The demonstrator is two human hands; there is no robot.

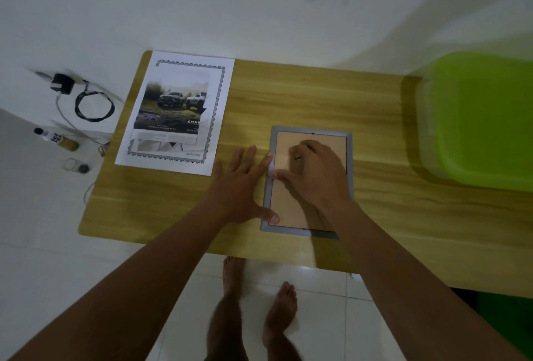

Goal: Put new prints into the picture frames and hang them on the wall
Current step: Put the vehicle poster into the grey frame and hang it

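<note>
On wooden table (317, 95), near its front edge, picture frame (284, 202) lies face-down: grey rim, tan backing bd. Left hand (242, 184) lies flat, fingers spread, thumb & index tip touching frame's left rim. Right hand (314, 173) rests on the backing w/ fingers curled; can't tell if it pinches anything. Truck print (176, 107) lies at table's left. Lime-lidded bin (484, 118) at right, contents hidden.

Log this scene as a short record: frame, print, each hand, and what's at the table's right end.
frame: picture frame face down on wooden table, brown backing up
print: truck print flat, left of frame, apart
left hand: left hand flat, fingers spread, touching frame's left edge
right hand: right hand curled fingers on backing; grip unclear
right end: green plastic container
</note>
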